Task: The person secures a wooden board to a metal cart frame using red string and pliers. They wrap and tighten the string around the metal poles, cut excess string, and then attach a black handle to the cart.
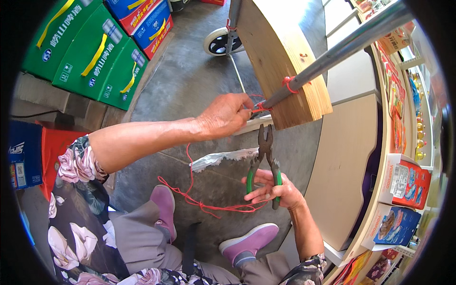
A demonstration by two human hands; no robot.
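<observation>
Cord (202, 205), thin and red, is bound at the lower end of a grey metal pole (332, 61), beside a wooden board (268, 61). More of it drops below the left forearm and trails in loose, knotted loops over the floor (297, 145) toward the right hand (284, 191). The left hand (227, 114) is at the pole's end, its thumb and fingers pinched together on the cord. The right hand is closed around the green handles of a pair of pliers (265, 148), thumb on one side and fingers on the other. The handles are spread, and the dark jaws point up toward the board, slightly parted, with nothing between them. Whether the right hand also grips the loose cord, I cannot tell. Another red tie (289, 85) circles the pole higher up, against the board's edge. Behind the pliers, a torn white strip (221, 158) lies on the floor. Beyond the board sits a pale-rimmed wheel (219, 42). Purple shoes (249, 240) rest nearer the person. Green cartons (99, 57) with yellow handles stand at upper left; to the right are a cream panel (339, 171) and shelves holding a blue box (396, 225) and a red box (412, 183).
</observation>
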